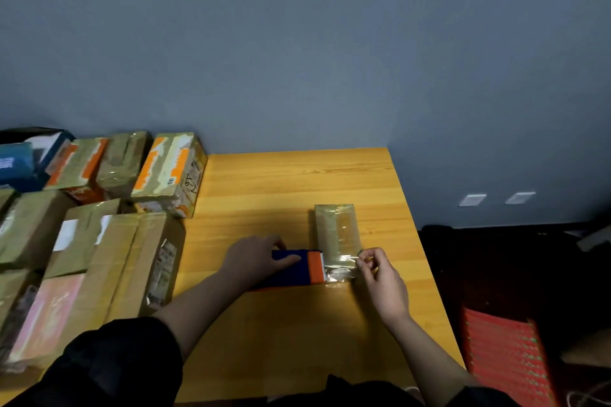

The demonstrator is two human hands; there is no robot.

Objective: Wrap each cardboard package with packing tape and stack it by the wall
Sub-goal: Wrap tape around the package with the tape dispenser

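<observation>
Two hands flank the tape dispenser, package just beyond.

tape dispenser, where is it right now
In the head view the tape dispenser lies mid-table under the left hand, just before the small package.

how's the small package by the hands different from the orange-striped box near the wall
The small package is slim, flat and plain tan under glossy tape; the orange-striped box is bulkier, with orange and white patches. The small package lies alone mid-table, beside the tape dispenser; the orange-striped box sits among other boxes at the left, near the wall. Both look taped.
</observation>
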